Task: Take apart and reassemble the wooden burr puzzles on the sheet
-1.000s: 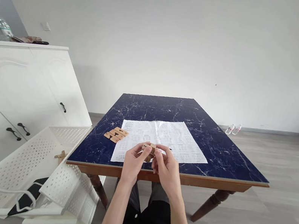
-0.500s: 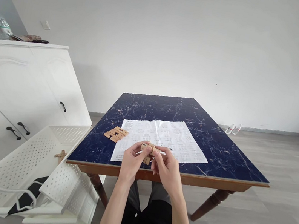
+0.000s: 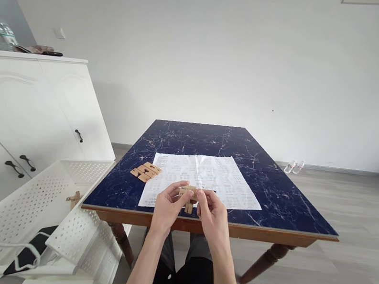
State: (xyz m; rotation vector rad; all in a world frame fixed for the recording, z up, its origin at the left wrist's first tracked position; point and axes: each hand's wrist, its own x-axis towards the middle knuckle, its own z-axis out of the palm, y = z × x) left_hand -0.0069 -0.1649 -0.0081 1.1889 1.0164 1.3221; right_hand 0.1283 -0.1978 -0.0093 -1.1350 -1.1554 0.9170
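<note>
Over the near edge of the blue table, my left hand (image 3: pixel 171 204) is closed round a small assembly of notched wooden puzzle pieces (image 3: pixel 188 208), one bar running sideways and another pointing down. My right hand (image 3: pixel 212 210) pinches the right end of the same pieces between thumb and fingers. Parts of the wood are hidden behind my fingers. Beyond my hands lies a creased white instruction sheet (image 3: pixel 206 170) printed with small diagrams. Several flat notched wooden pieces (image 3: pixel 146 172) rest side by side at the sheet's left edge.
The dark blue marbled table (image 3: pixel 197 136) has a wooden rim. On the left stand a white cabinet (image 3: pixel 46 103) and white perforated bins (image 3: pixel 22 204); a wooden cross-shaped piece (image 3: pixel 74 199) lies in one. Plastic bottles (image 3: pixel 294 167) stand on the floor by the wall.
The wooden pieces have turned in my hands, so the downward bar now shows more plainly between them. My right fingers have shifted on the right end. The view has tilted slightly upward.
</note>
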